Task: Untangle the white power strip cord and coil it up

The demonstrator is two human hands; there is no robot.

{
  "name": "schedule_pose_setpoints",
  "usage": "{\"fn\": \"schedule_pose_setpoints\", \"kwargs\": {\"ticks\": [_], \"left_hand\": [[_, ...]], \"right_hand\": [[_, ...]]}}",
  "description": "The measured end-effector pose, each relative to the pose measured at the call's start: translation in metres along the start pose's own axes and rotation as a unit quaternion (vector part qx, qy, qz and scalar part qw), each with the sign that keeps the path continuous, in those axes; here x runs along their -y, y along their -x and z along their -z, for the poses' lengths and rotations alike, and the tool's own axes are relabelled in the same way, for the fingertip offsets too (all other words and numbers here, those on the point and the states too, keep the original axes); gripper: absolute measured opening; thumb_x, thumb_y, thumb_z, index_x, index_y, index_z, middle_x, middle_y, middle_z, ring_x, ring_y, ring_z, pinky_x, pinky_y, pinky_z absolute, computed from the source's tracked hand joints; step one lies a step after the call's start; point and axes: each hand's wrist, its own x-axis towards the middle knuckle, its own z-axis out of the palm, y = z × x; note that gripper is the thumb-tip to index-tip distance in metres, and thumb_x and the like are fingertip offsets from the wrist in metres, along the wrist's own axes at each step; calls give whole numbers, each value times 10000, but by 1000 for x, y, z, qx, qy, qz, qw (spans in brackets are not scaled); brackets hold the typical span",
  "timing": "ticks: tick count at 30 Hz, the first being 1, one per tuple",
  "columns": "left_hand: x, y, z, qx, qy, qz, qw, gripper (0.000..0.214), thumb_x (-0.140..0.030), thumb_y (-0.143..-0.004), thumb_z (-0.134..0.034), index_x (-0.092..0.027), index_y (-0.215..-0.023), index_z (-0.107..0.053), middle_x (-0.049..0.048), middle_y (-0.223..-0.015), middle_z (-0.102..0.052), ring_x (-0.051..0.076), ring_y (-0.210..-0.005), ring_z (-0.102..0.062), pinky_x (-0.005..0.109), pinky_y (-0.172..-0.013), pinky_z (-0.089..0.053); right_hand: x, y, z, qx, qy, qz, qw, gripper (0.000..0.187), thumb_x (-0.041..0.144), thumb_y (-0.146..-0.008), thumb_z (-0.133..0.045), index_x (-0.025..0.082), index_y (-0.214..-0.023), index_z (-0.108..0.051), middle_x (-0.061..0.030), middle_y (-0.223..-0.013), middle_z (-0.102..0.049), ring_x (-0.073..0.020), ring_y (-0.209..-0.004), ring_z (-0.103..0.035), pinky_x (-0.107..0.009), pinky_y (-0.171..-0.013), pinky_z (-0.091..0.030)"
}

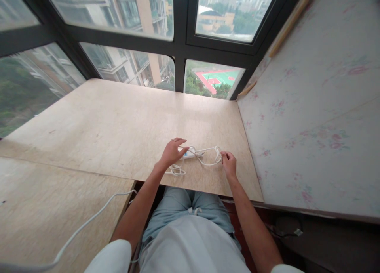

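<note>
A white power strip (190, 152) lies on the stone-look ledge in front of me, partly covered by my left hand (172, 152). That hand hovers at its left end, thumb and fingers apart, with a ring on one finger. To the right of the strip, a white cord (210, 164) runs in a loose, knotted loop. My right hand (229, 164) pinches this cord at the loop's right end, fingers closed. What looks like a plug lies beside the strip. Below my left hand rests another tangled bundle of thin white cable (177, 170).
The beige ledge (124, 122) runs to dark-framed windows (179, 47). A floral-papered wall (311, 146) bounds the right side. Another white cable (89, 221) crosses the lower left slab and drops over its edge. My legs are against the ledge's front edge.
</note>
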Motion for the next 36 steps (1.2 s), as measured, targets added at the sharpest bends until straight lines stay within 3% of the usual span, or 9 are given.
{"fn": "schedule_pose_setpoints", "kwargs": {"ticks": [4, 7, 10, 14, 19, 24, 27, 31, 36], "left_hand": [[-13, -10, -9, 126, -127, 0, 984, 264, -332, -825, -645, -206, -1047, -714, 111, -1043, -695, 245, -1016, -628, 350, -872, -479], [-9, -9, -7, 140, -141, 55, 979, 166, -257, -842, -606, -220, -925, -744, 91, -918, -705, 222, -898, -653, 310, -774, -479], [7, 0, 7, 74, -77, 59, 993, 178, -256, -850, -576, -213, -865, -748, 78, -873, -704, 199, -837, -649, 297, -774, -476], [39, 17, 42, -121, 35, 118, 985, 172, -307, -805, -602, -189, -801, -727, 65, -833, -710, 192, -787, -638, 305, -769, -490], [72, 35, 84, -320, 221, 270, 881, 297, -407, -700, -669, -145, -839, -673, -24, -613, -557, 84, -463, -445, 216, -434, -374], [87, 44, 84, -367, 335, 304, 813, 342, -382, -606, -712, -139, -821, -600, -76, -573, -455, 30, -394, -313, 171, -358, -238], [89, 46, 70, -352, 341, 315, 812, 345, -389, -599, -712, -132, -804, -605, -72, -587, -461, 24, -404, -316, 168, -365, -227], [82, 45, 56, -322, 337, 314, 827, 346, -400, -610, -709, -122, -803, -640, -60, -596, -478, 33, -424, -337, 181, -387, -242], [57, 42, 49, -260, 276, 281, 882, 348, -444, -692, -667, -133, -847, -687, -12, -644, -581, 85, -500, -456, 215, -467, -366]], "right_hand": [[-2, -3, -1, 1, -5, -8, 1000, 309, 464, -780, -543, 169, -723, -612, 17, -578, -540, -142, -545, -455, -257, -537, -353], [-6, -8, -1, -4, -16, -22, 1000, 325, 486, -773, -539, 171, -723, -601, 32, -545, -516, -131, -501, -434, -252, -496, -342], [-12, -14, 1, -2, -27, -38, 999, 336, 504, -758, -545, 176, -711, -593, 52, -491, -476, -123, -458, -419, -243, -449, -322], [-19, -24, 2, -9, -30, -61, 998, 350, 517, -735, -556, 170, -730, -601, 63, -467, -471, -118, -411, -414, -243, -411, -320], [-19, -33, 1, -13, -32, -84, 996, 366, 531, -700, -572, 167, -723, -598, 53, -479, -499, -121, -390, -433, -255, -395, -363], [-9, -30, 6, -52, -19, -59, 997, 306, 458, -696, -597, 167, -790, -585, -1, -631, -597, -151, -548, -538, -273, -522, -437], [5, -18, 8, -58, -2, -19, 998, 279, 414, -721, -596, 169, -855, -592, -29, -756, -631, -169, -684, -581, -290, -643, -455], [30, 8, 0, 18, 10, 59, 998, 250, 388, -804, -543, 170, -905, -612, -43, -791, -650, -179, -719, -593, -304, -691, -462], [60, 40, -28, 117, 13, 135, 984, 199, 335, -852, -520, 177, -906, -627, -55, -837, -656, -183, -750, -601, -303, -697, -484]]}}
